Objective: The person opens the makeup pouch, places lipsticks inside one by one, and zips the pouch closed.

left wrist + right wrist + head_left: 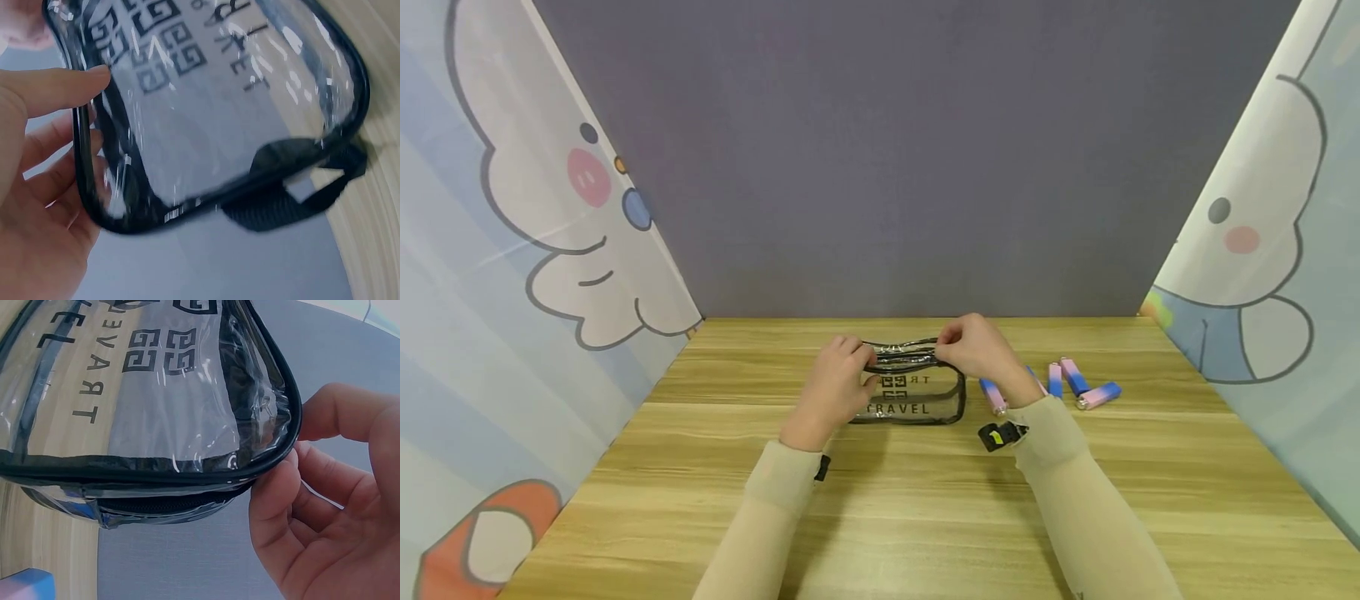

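A clear plastic toiletry bag point(942, 390) with black piping and the word TRAVEL stands on the table between both hands. At its top left edge, my left hand point(838, 379) grips the plastic, thumb on one side and fingers on the other in the left wrist view. My right hand point(981, 348) pinches the black-edged top right corner. A dark zipper point(169, 503) runs along the bag's side in the right wrist view. From one end sticks out a black strap handle point(275, 206).
Several small pink-and-blue sticks with metal ends, one of them a stick point(1099, 396) lying at the right, are scattered beside my right forearm. A grey panel point(880, 167) rises behind the wooden table point(910, 517), with cartoon-printed curtains point(497, 333) at both sides.
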The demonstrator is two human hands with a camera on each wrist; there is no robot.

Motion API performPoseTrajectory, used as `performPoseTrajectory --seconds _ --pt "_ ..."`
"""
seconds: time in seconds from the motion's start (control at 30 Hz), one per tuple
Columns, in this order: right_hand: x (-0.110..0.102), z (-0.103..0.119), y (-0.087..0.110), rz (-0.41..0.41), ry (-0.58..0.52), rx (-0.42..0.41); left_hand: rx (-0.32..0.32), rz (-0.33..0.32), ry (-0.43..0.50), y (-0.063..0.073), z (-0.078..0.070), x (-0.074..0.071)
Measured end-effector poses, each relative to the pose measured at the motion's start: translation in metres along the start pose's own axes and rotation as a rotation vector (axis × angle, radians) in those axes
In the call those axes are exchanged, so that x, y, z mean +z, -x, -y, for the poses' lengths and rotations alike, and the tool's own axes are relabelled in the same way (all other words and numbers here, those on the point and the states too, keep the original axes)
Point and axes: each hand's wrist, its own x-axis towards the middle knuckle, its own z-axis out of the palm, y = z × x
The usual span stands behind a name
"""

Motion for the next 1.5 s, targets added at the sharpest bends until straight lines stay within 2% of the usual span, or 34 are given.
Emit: performPoseTrajectory --seconds 0.47,0.77,1.17,1.5 --pt "0.001 0.002 0.001 -0.002 0.01 -0.008 0.1 -0.083 0.011 -0.011 -0.025 0.017" --pt "0.001 0.001 0.001 0.0 0.009 -0.016 0.118 -0.107 0.037 -0.018 -0.038 0.026" --pt "-0.002 -0.003 0.001 -0.014 -0.04 -0.031 0.125 -0.126 0.026 -0.019 -0.039 0.03" --pt "-0.003 -0.007 0.002 -0.016 -0.061 0.005 0.11 -0.099 0.022 -0.019 -0.039 0.029"
